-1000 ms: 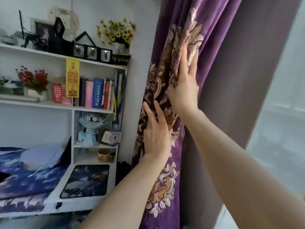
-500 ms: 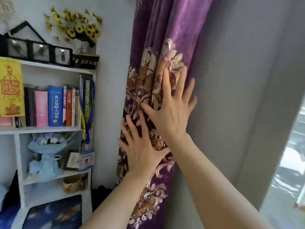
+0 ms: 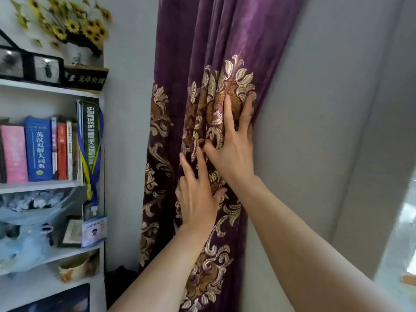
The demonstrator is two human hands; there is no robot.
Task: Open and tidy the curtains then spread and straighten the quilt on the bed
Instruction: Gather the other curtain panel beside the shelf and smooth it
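A person's two hands press flat on a gathered purple curtain (image 3: 225, 37) that hangs from 12 o'clock to 6 o'clock through the middle of the view. Its grey lining (image 3: 326, 109) is turned outward toward 3 o'clock. The right hand (image 3: 234, 154) lies just above the left hand (image 3: 198, 199), both on the gold embroidered scrolls. Neither grip closes on anything: the fingers (image 3: 227, 113) are spread and nearly straight, and palms and fingertips push the folds together. The right fingertips reach the curtain's edge where it meets the lining.

The cloth looks like thick velvet, soft and fairly heavy. It will likely drape and slump rather than hold a crease, and the stitched motifs should be stiffer than the plain pile. The bunched outer edge at mid-height seems the sound place to take hold, gathering several folds at once. The quilt and bed are not in view.

At 9 o'clock stands a white bookshelf (image 3: 33, 185). A blue book (image 3: 38, 149) on it reads 英汉双解大词典 down its spine. A green spine (image 3: 90, 136) beside it carries white Chinese characters too blurred to read, as does a black plaque (image 3: 85, 78) under the sunflowers (image 3: 74, 30). A badge card (image 3: 94, 230) shows only unreadable small print.
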